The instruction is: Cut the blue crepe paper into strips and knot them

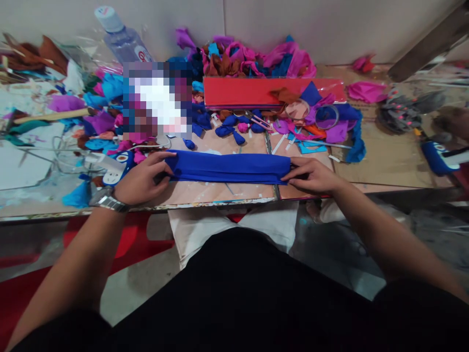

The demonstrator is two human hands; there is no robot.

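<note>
A long folded strip of blue crepe-like paper lies across the front of the worktable, its layers showing along the near edge. My left hand grips its left end, fingers curled over the paper. At the opposite end, my right hand pinches the paper's corner between thumb and fingers. Just beyond the strip lie small blue twisted paper pieces and a pair of scissors. A blue-and-white glue gun rests beside my left hand.
Flat red sheets lie behind the strip, with crumpled coloured paper heaped against the wall. A clear bottle stands at back left. Tape rolls sit right of centre. Another blue glue gun is at far right. A pixelated patch hides part of the table.
</note>
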